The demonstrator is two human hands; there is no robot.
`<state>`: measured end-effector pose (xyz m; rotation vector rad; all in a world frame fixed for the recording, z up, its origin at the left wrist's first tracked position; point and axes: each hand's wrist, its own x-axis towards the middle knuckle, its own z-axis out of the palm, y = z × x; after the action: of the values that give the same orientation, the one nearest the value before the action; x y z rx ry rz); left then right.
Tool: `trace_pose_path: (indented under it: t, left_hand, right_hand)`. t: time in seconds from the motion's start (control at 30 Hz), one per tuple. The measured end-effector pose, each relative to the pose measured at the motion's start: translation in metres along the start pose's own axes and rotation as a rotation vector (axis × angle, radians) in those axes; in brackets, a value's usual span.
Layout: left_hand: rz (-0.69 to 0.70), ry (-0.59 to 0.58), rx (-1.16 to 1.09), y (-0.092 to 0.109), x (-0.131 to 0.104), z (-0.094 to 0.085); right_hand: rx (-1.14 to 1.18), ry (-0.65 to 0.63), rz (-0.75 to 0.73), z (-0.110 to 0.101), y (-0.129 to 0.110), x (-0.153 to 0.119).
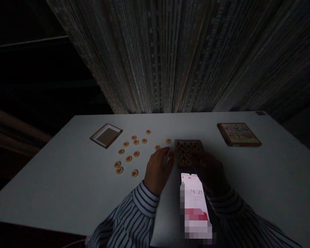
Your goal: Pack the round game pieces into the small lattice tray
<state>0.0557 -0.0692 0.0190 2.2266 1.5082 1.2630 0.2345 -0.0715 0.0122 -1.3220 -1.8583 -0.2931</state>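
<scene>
My left hand (158,170) is low over the white table, its thumb and fingers closed around a round Chinese chess piece (170,154) with a red mark. Just right of it lies a shallow square box (176,151) holding rows of round pieces. My right hand (212,172) reaches over the lower right corner of this box, fingers bent together; shadow hides what they grip. Loose red-marked pieces (136,154) are scattered left of my left hand. Two more, a near piece (157,147) and a far piece (168,141), lie just beyond it.
A lit phone (193,193) showing 16:21 lies in front of the box, between my forearms. At the back left is a framed tray-like lid (107,135). A printed flat box (239,134) rests at the right. Striped curtains (167,62) hang behind the table (67,179).
</scene>
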Motion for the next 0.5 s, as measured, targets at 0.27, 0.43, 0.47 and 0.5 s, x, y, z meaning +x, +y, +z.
trace_pose_path:
  t: [0.27,0.43,0.47,0.5]
  left_hand:
    - [-0.021,-0.018,-0.093,0.014,0.019,0.01]
    - [-0.109,-0.007,-0.2,0.021,0.018,0.024]
    - [-0.121,-0.009,-0.219,0.022,0.015,0.027]
    - [-0.126,-0.006,-0.236,0.022,0.013,0.03]
  right_hand:
    - [0.091,-0.006,0.088,-0.007,0.0,0.003]
    - [0.162,-0.007,0.152,-0.009,0.004,0.001]
    - [0.17,-0.007,0.158,-0.009,0.005,0.001]
    - [0.176,-0.01,0.163,-0.01,0.006,0.001]
